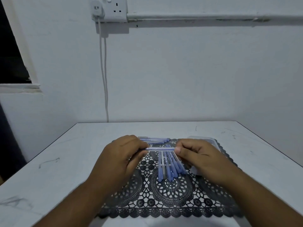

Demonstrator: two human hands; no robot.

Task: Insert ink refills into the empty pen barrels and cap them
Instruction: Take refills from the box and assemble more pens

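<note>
Both hands are pinching one pen barrel point(159, 148) level between them, left hand point(122, 158) gripping one end, right hand point(199, 157) the other. It's hovering over the pile of pens point(169, 167) lying on the black lace mat point(172, 202).

clear pen barrel point(159, 148) held level, capped pens point(170, 166) below

A black lace mat point(170, 195) lies on the scuffed white desk point(65, 161) against a wall with a double socket point(113, 9), a white cable point(105, 76) hanging from it.
</note>
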